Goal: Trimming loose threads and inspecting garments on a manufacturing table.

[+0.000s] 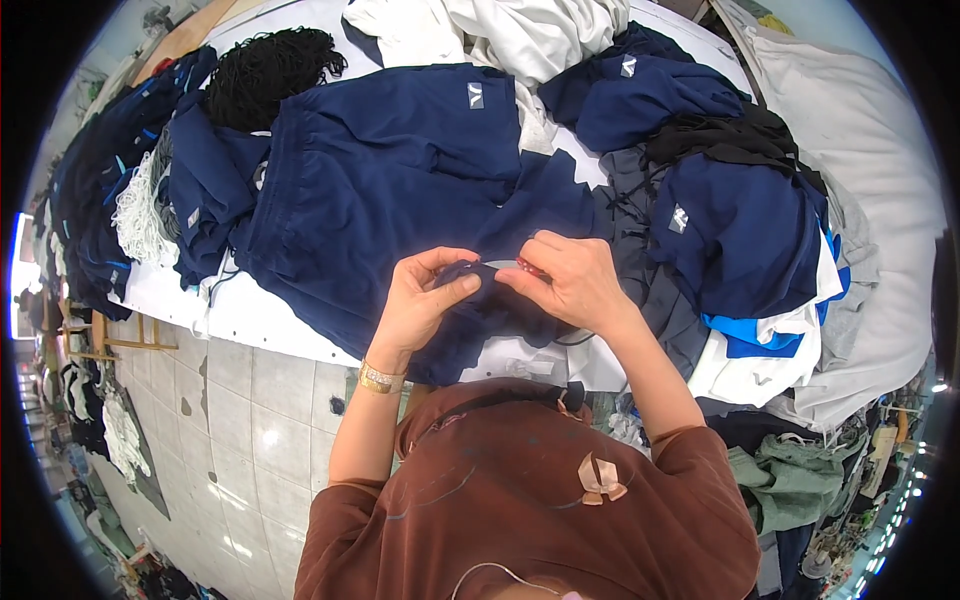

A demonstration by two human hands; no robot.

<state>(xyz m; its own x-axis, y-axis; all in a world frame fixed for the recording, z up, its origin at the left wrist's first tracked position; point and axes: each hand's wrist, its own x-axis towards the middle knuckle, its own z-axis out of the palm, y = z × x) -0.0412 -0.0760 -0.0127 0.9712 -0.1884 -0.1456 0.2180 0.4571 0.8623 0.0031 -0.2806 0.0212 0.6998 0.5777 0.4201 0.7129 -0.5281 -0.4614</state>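
A pair of navy blue shorts (390, 180) lies spread on the white table (250, 320) in front of me. My left hand (420, 300) pinches a bunched edge of the navy fabric at its near end. My right hand (570, 285) grips the same bunched edge from the other side, with a small red tool (530, 266) between its fingers. The two hands almost touch over the fabric. A gold watch (381, 379) sits on my left wrist.
Piles of navy garments (740, 230) lie to the right and far left. Black cord (265, 70) and white cord (140, 210) lie at the far left, white cloth (520, 30) at the back, a grey-white sheet (870, 160) on the right. Tiled floor (230, 420) is below left.
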